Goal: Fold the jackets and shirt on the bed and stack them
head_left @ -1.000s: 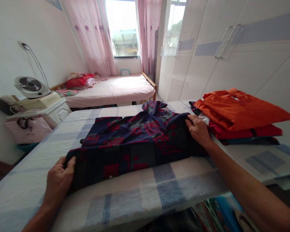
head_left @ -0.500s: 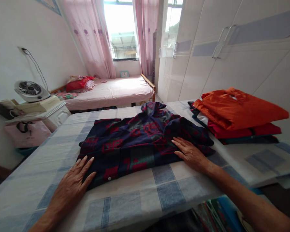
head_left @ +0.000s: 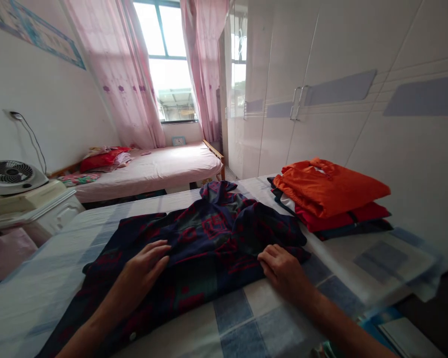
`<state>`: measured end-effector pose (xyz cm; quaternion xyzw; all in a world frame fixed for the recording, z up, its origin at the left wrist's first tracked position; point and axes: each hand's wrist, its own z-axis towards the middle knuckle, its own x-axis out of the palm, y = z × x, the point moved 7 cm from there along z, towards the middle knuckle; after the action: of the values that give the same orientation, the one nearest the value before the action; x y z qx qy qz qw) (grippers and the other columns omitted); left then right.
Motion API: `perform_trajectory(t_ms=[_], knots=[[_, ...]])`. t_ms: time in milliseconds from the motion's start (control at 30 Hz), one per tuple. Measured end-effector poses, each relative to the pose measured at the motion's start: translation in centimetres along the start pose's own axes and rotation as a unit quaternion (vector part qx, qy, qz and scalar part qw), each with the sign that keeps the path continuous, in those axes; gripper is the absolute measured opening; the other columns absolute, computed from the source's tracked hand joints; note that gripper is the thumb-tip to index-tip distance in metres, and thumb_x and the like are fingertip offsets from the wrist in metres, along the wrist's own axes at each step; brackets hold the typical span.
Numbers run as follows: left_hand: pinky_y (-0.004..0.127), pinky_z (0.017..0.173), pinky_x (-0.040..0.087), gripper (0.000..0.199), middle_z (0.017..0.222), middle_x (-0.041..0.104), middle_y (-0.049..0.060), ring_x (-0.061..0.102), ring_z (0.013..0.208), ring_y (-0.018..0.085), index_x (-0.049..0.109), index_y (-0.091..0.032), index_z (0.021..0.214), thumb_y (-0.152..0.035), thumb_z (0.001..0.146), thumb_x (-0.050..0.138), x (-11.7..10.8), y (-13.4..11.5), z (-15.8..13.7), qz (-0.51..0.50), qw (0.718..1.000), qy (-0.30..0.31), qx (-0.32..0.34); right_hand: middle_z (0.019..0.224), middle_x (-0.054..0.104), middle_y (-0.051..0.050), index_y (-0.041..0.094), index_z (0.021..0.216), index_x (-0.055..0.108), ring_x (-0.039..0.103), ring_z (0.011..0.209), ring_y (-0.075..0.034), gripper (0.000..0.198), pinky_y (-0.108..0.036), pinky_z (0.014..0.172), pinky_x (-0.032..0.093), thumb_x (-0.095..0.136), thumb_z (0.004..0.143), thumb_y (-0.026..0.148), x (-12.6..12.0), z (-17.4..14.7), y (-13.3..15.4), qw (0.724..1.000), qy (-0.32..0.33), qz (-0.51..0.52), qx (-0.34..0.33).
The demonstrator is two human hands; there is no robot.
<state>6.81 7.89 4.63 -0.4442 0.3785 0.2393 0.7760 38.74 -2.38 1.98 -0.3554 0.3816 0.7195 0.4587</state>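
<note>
A dark navy shirt with red and green patches lies spread on the checked bedspread. Its collar points away from me, and a pale button shows near the front edge. My left hand rests over the left-middle of the shirt, fingers stretched out and slightly bent. At the shirt's right side, near the sleeve, my right hand has its fingers curled down on the cloth. The fingertips of that hand are partly hidden.
To the right stands a stack of folded clothes with an orange garment on top. The bedspread has blue squares. Beyond are another bed, a white wardrobe and a fan on a cabinet.
My left hand has moved from the shirt's left end inward over the cloth. My right hand's spread fingers have curled. The view has tilted up and shifted right.
</note>
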Motion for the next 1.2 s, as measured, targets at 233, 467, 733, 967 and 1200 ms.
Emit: perform_trajectory(t_ms=[233, 467, 733, 967, 1200], knots=[[0.028, 0.070, 0.050, 0.044, 0.079, 0.070, 0.005, 0.065, 0.075, 0.019, 0.069, -0.018, 0.096, -0.048, 0.086, 0.038, 9.0, -11.7, 11.1, -0.076, 0.993, 0.078, 0.037, 0.083, 0.056, -0.003, 0.020, 0.081, 0.057, 0.050, 0.082, -0.017, 0.015, -0.031, 0.075, 0.040, 0.046, 0.086, 0.011, 0.7, 0.2, -0.1, 1.000, 0.024, -0.013, 0.009], [0.037, 0.085, 0.045, 0.042, 0.105, 0.067, 0.012, 0.060, 0.103, 0.029, 0.067, -0.019, 0.097, -0.048, 0.067, 0.066, 14.5, -17.9, 16.5, -0.031, 0.997, 0.067, 0.000, 0.083, 0.055, -0.003, 0.019, 0.083, 0.059, 0.049, 0.081, -0.017, 0.016, -0.031, 0.074, 0.038, 0.045, 0.086, 0.011, 0.8, 0.1, -0.3, 1.000, 0.013, -0.023, -0.003], [0.032, 0.078, 0.041, 0.028, 0.099, 0.065, 0.008, 0.061, 0.094, 0.019, 0.062, -0.015, 0.097, -0.022, 0.082, 0.039, 9.8, -16.4, 15.2, -0.070, 0.997, -0.033, -0.025, 0.085, 0.057, -0.004, 0.020, 0.089, 0.062, 0.050, 0.082, -0.017, 0.020, -0.029, 0.075, 0.040, 0.045, 0.085, 0.010, 0.8, -0.1, -0.3, 0.999, 0.011, -0.030, -0.017], [0.027, 0.062, 0.050, 0.038, 0.089, 0.063, 0.006, 0.063, 0.071, 0.015, 0.047, -0.013, 0.113, -0.020, 0.075, 0.043, 4.9, -6.5, 5.2, -0.108, 0.981, -0.106, -0.120, 0.086, 0.058, -0.004, 0.020, 0.086, 0.061, 0.052, 0.084, -0.017, 0.018, -0.029, 0.075, 0.040, 0.046, 0.085, 0.011, 0.7, 0.0, -0.2, 0.999, 0.017, -0.034, -0.008], [0.037, 0.091, 0.043, 0.043, 0.122, 0.053, 0.015, 0.058, 0.103, 0.024, 0.051, -0.013, 0.118, -0.033, 0.080, 0.047, 3.9, -3.7, 4.3, -0.025, 0.987, -0.092, -0.133, 0.086, 0.058, -0.004, 0.020, 0.082, 0.058, 0.052, 0.083, -0.018, 0.016, -0.030, 0.074, 0.039, 0.045, 0.086, 0.012, 0.6, 0.0, 0.0, 0.999, 0.016, -0.049, -0.004]])
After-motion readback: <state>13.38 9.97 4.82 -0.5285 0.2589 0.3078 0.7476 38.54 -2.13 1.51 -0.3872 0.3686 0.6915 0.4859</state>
